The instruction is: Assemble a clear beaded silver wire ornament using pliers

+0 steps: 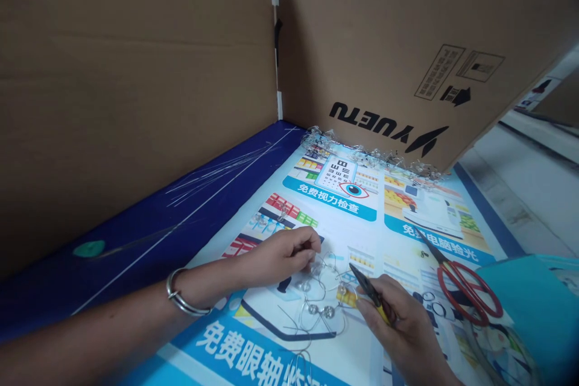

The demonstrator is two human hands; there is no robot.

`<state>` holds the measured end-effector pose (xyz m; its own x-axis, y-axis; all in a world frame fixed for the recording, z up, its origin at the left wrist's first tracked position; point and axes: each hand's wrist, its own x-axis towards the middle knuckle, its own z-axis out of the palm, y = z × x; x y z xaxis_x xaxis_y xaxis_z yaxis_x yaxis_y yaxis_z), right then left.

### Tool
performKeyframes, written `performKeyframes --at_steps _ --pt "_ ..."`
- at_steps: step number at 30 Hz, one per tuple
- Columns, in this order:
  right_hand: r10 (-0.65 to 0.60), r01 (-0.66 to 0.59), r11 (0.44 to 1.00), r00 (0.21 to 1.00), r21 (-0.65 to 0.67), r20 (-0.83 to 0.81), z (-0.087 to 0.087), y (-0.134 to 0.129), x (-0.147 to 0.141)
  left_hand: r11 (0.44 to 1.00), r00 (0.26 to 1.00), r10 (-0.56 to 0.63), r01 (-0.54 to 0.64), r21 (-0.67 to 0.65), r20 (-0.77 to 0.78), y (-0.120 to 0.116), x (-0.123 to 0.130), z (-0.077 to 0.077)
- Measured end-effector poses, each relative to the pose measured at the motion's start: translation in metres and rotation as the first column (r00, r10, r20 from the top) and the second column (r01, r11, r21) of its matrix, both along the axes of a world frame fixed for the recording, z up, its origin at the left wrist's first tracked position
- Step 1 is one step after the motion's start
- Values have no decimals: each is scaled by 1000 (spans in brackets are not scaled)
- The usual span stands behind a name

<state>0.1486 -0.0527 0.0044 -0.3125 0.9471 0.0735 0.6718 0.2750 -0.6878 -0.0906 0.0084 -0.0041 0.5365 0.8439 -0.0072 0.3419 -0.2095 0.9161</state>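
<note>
Beside brown cardboard (136, 84), holding yellow-handled pliers (371, 293) (right grip (403, 318)), seemingly clear-beaded silver wire (329, 312) (left grip (293, 252)), likely part-linked, loose towards six o'clock.

Two tall cardboard panels, the left panel (136, 84) and the back panel (384, 48), are meeting in a corner and walling off those sides. A row of tangled wire pieces (319, 142) is lining the back panel's foot; the printed sheet (348, 234) is offering room between that row and the left hand (292, 251). Wire loops (328, 312) are crowding the gap toward the pliers (371, 292) in the right hand (402, 316). Red-handled scissors (492, 300) are obstructing the far right, while fine strands (217, 172) are lying on the blue strip (190, 241) at left.
</note>
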Motion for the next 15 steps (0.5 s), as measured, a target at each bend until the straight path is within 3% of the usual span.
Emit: performKeyframes --at_steps 15 --pt "3 -3 1000 1000 5 -7 0 -1 2 1000 1000 0 0 10 -5 0 0 -1"
